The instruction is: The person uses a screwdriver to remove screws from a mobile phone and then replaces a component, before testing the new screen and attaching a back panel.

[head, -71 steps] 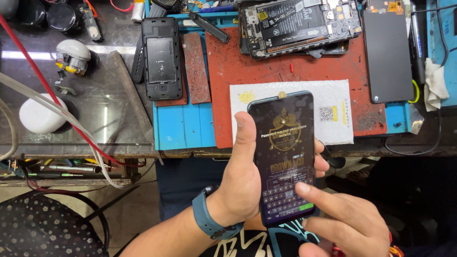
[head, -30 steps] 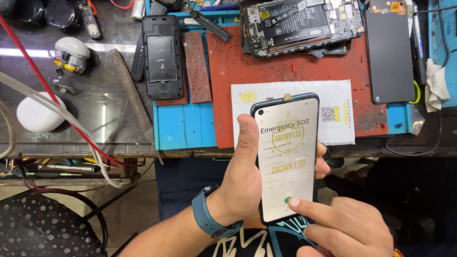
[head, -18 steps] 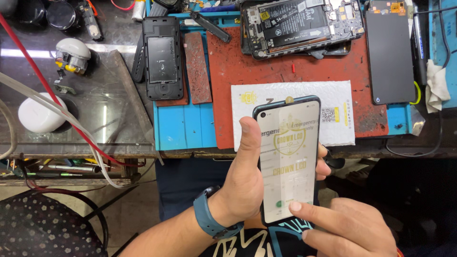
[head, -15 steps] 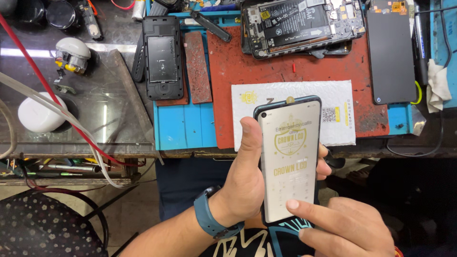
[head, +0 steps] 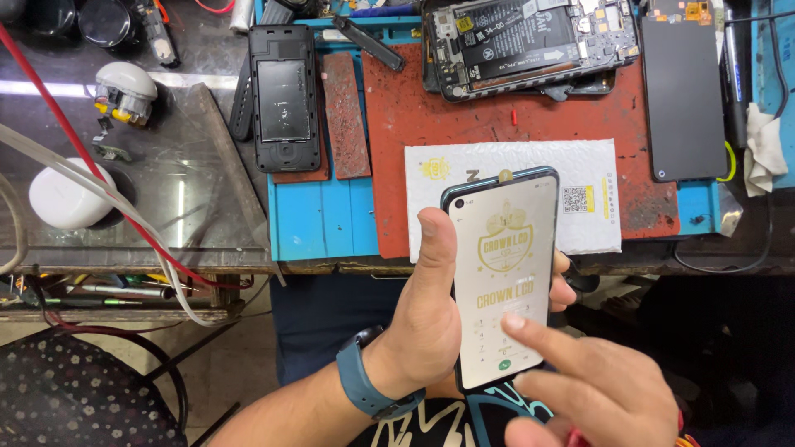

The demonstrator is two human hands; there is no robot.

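Note:
My left hand (head: 426, 319) grips a smartphone (head: 503, 265) upright over the bench's front edge, thumb along its left side. The screen is lit white with a yellow emblem and a number pad. A blue watch sits on that wrist. My right hand (head: 592, 389) comes in from the lower right with its index fingertip on the lower part of the screen; the other fingers are curled.
Behind the phone lies a white padded envelope (head: 588, 178) on a red mat (head: 414, 124) over a blue mat (head: 319, 219). An opened phone body (head: 530, 41), a loose dark screen panel (head: 683, 91), a black back cover (head: 284, 95) and a white round lamp (head: 62, 203) sit on the bench.
The phone screen went from a dark page with a keyboard to a white page, then to a number pad. My right index finger moved up a little on the screen.

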